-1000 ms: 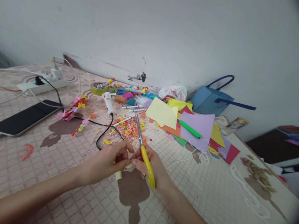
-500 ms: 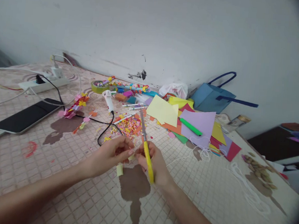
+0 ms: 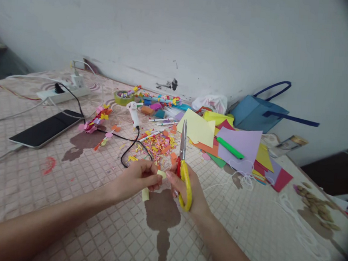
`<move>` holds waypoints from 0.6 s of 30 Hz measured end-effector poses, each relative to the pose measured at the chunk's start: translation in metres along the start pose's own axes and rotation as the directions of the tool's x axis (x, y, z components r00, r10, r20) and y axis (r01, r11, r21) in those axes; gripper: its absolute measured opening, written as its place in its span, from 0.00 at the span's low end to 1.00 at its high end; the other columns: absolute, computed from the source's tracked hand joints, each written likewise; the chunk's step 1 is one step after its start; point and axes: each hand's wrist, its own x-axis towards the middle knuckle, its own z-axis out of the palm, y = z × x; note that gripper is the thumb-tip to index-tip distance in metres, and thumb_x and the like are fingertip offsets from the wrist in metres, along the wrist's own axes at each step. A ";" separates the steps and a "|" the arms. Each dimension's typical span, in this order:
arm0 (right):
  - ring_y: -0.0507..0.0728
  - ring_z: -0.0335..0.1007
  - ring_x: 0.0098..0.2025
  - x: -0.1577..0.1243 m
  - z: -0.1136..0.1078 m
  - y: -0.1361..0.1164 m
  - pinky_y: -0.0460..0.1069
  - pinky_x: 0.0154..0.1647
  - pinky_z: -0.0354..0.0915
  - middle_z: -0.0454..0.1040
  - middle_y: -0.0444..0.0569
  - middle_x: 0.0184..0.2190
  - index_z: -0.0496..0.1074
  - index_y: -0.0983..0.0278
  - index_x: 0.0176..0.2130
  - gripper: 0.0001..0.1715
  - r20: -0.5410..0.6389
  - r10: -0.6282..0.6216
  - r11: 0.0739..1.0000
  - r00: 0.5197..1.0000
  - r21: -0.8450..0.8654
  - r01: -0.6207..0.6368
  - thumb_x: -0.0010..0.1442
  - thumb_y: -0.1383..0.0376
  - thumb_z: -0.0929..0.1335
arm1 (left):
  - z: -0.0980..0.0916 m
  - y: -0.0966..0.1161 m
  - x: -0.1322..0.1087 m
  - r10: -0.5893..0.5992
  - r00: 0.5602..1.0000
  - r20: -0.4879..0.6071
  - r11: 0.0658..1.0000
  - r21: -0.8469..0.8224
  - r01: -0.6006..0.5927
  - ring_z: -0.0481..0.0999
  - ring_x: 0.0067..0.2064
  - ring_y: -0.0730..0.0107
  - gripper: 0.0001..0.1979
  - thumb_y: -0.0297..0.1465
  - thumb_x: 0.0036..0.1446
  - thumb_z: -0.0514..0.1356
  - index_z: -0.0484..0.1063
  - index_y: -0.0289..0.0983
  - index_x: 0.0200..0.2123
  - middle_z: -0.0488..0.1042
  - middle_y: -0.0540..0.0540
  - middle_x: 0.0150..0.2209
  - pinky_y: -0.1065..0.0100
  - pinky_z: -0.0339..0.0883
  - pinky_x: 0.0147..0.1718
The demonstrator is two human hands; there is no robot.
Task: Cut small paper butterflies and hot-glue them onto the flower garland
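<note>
Across the bench [image 3: 108, 230], I saw the left hand [image 3: 136, 180] pinching a small pale-yellow paper piece [image 3: 161, 173], its end at the thumb tip of the right hand [image 3: 196, 193], whose fingers gripped yellow-handled scissors [image 3: 189, 190], blades toward the wall [image 3: 181, 34].

Scissors [image 3: 184, 166]: blades [image 3: 184, 145] seen as smooth, shiny metal; yellow handle [image 3: 187, 186] as smooth plastic. Lilac sheet [image 3: 246, 146] noted as matt paper. Glue gun [image 3: 134, 115] recorded as smooth plastic; white bag [image 3: 210, 103] as crinkled plastic.

Left hand [image 3: 140, 179] pinching paper [image 3: 161, 173], right hand [image 3: 197, 192] holding scissors [image 3: 184, 166] (yellow-handled)
</note>
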 end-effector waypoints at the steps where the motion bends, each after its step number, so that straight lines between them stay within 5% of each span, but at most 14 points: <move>1: 0.45 0.53 0.15 0.000 0.000 0.000 0.42 0.13 0.54 0.61 0.34 0.17 0.61 0.62 0.31 0.19 -0.002 0.006 1.000 1.000 -0.001 -0.006 0.48 0.57 0.72 | 0.000 0.000 0.000 0.009 1.000 0.008 1.000 0.012 -0.009 0.70 0.25 0.77 0.11 0.35 0.49 0.62 0.65 0.33 0.25 0.73 0.49 0.23 0.73 0.64 0.26; 11: 0.46 0.53 0.15 -0.001 0.003 0.003 0.43 0.14 0.56 0.59 0.35 0.18 0.60 0.61 0.31 0.17 -0.032 -0.016 0.999 0.999 0.033 0.017 0.51 0.57 0.71 | 0.000 0.004 -0.002 0.037 0.992 -0.121 0.997 -0.069 -0.045 0.72 0.27 0.74 0.13 0.38 0.51 0.61 0.66 0.33 0.27 0.73 0.48 0.25 0.71 0.66 0.27; 18: 0.45 0.51 0.13 -0.002 -0.001 0.000 0.42 0.13 0.55 0.59 0.34 0.16 0.61 0.62 0.30 0.17 0.059 -0.042 0.999 0.997 0.037 0.040 0.54 0.53 0.69 | -0.009 0.004 0.000 0.073 0.994 -0.085 0.997 -0.028 -0.075 0.72 0.28 0.73 0.13 0.38 0.53 0.61 0.65 0.33 0.30 0.74 0.47 0.26 0.70 0.66 0.30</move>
